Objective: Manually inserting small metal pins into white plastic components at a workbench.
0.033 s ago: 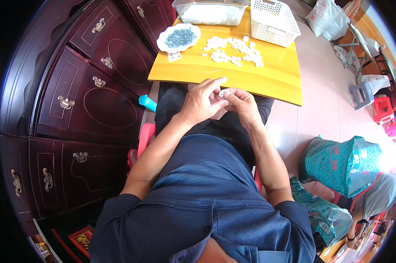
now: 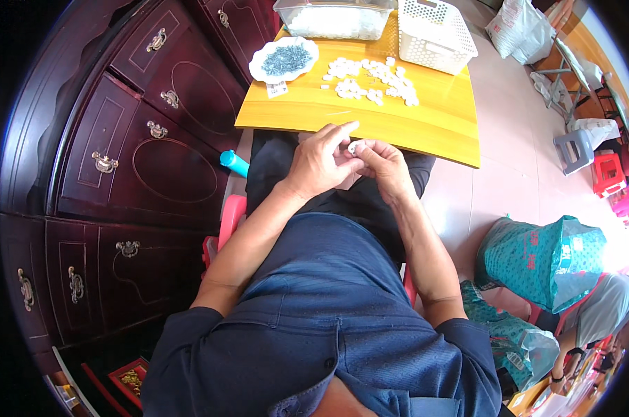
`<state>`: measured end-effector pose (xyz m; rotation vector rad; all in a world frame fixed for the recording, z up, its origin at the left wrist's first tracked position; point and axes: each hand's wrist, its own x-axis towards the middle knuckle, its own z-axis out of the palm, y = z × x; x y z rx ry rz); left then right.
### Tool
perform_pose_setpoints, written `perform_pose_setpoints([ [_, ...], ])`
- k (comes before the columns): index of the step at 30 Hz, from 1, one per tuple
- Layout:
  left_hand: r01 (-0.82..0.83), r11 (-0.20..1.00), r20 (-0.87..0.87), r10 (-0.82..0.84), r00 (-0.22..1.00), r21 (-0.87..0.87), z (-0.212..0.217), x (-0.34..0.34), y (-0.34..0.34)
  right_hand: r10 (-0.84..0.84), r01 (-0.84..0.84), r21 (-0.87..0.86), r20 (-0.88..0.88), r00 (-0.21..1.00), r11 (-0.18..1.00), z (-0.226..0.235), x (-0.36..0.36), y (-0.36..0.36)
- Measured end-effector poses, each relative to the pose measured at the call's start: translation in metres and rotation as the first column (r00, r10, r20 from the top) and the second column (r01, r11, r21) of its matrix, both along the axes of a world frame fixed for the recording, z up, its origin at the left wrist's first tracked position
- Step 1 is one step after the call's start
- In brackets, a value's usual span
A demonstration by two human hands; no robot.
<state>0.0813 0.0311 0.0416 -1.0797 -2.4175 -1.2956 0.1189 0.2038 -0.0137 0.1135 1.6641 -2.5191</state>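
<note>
My left hand (image 2: 320, 164) and my right hand (image 2: 385, 167) meet over my lap, just in front of the yellow table (image 2: 370, 121). Between their fingertips they pinch a small white piece (image 2: 354, 147). My left index finger sticks out toward the table edge. On the table lies a loose scatter of similar white pieces (image 2: 371, 78). At its left corner a white plate (image 2: 284, 60) holds small blue-grey bits. A clear plastic box (image 2: 334, 19) of white pieces and a white perforated basket (image 2: 434, 29) stand at the far edge.
A dark red wooden cabinet (image 2: 119, 160) with brass drawer handles runs along the left. A cyan cylinder (image 2: 234, 163) lies beside my thigh. Teal bags (image 2: 551, 260), a grey stool (image 2: 577, 149) and a red stool (image 2: 610, 174) stand on the right. Another person (image 2: 606, 313) sits at the lower right.
</note>
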Motion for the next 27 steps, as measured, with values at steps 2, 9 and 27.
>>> perform_pose_setpoints([
  [2, -0.088, 0.996, -0.064, 0.087, 0.994, -0.016, 0.0, 0.002, 0.002, -0.035, 0.036, -0.083, 0.019, 0.999, 0.996, -0.003, 0.0, -0.005],
  [9, -0.082, 0.993, -0.24, 0.06, 0.969, -0.086, -0.009, -0.001, -0.001, -0.004, 0.029, -0.262, 0.094, 0.996, 0.965, 0.0, 0.001, -0.008],
  [27, 0.012, 0.997, -0.192, -0.028, 0.981, -0.079, -0.007, -0.005, -0.002, -0.106, 0.112, -0.251, 0.036, 0.994, 0.962, -0.004, 0.004, -0.017],
])
